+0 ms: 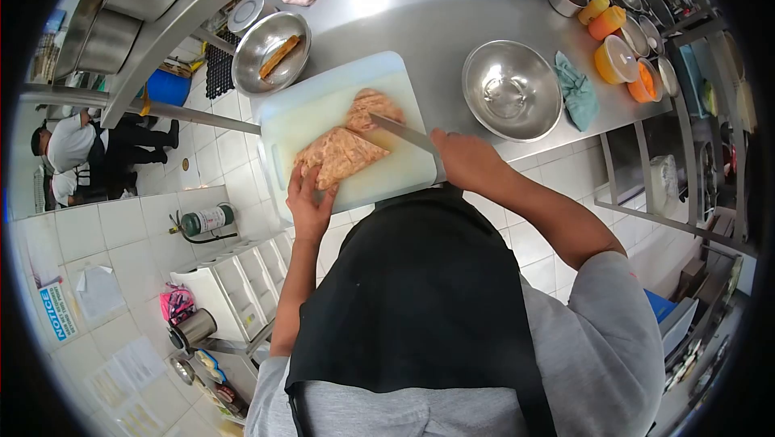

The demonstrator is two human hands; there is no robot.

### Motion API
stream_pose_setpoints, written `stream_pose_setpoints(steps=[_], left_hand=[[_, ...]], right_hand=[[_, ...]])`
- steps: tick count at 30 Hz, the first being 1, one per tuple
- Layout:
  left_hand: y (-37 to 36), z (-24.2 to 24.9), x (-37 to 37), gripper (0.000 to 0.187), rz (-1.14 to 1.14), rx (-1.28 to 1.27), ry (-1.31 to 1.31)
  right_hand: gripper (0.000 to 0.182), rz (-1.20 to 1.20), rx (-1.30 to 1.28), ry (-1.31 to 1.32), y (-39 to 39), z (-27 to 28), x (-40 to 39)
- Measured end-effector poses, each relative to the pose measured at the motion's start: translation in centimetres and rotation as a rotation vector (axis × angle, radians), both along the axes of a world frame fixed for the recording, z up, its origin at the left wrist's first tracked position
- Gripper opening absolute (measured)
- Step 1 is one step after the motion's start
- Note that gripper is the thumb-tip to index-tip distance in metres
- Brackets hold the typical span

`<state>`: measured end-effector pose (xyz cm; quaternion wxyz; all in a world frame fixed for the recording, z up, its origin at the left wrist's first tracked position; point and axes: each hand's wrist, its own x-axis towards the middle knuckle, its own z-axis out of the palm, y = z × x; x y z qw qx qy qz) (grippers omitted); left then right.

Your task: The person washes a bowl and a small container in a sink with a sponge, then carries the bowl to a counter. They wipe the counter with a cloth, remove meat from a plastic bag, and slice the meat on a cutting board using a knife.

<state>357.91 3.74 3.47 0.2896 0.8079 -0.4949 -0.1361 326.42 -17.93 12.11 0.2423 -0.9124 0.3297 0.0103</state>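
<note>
meat: the larger piece (343, 156) lies on the cutting board (387, 73), left of its middle; the smaller piece (374, 107) lies beyond it, up and to the right
long axis: the larger piece runs roughly left to right, a pointed corner towards the right; the knife (404, 132) slants, tip up and left at the smaller piece
texture: both pieces are pinkish-orange, moist and uneven, the larger one wedge-shaped, the smaller one rounded and slightly blurred
left hand (309, 203): fingers parted, fingertips pressing the near left edge of the larger piece
right hand (468, 161): closed around the knife handle, beside the board's right edge
board: pale, smooth, rectangular with rounded corners, on the shiny metal bench (404, 9)
bowls: a round steel bowl (246, 73) beyond the board's left corner holds a long brown item (279, 57); a wider steel bowl (513, 91) stands to the right, a crumpled teal cloth (576, 91) beside it
</note>
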Motion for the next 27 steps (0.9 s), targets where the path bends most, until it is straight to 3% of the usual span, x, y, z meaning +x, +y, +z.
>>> stream_pose_setpoints(steps=[10, 15, 18, 21, 24, 27], left_hand=[[0.2, -0.3, 0.1, 0.058, -0.008, 0.001, -0.031], [0.2, -0.3, 0.2, 0.059, -0.028, -0.030, -0.048], [0.5, -0.4, 0.1, 0.059, -0.020, -0.053, -0.033], [0.2, 0.4, -0.4, 0.058, 0.011, -0.047, -0.043], [0.0, 0.8, -0.4, 0.057, 0.009, -0.066, -0.034], [0.2, 0.3, -0.3, 0.057, 0.007, -0.080, -0.055]], right_hand=[[0.025, -0.062, 0.074, -0.090, 1.5, 1.8, 4.3], [0.025, 0.028, 0.093, 0.012, 0.2, -1.4, 8.2], [0.024, 0.002, 0.096, 0.033, -0.2, 2.1, 9.1], [0.025, -0.042, 0.046, -0.104, 1.3, 7.5, 9.8], [0.029, -0.108, 0.024, -0.247, 3.5, 8.8, 10.7], [0.026, -0.015, -0.047, -0.094, 4.4, 1.5, 10.9]])
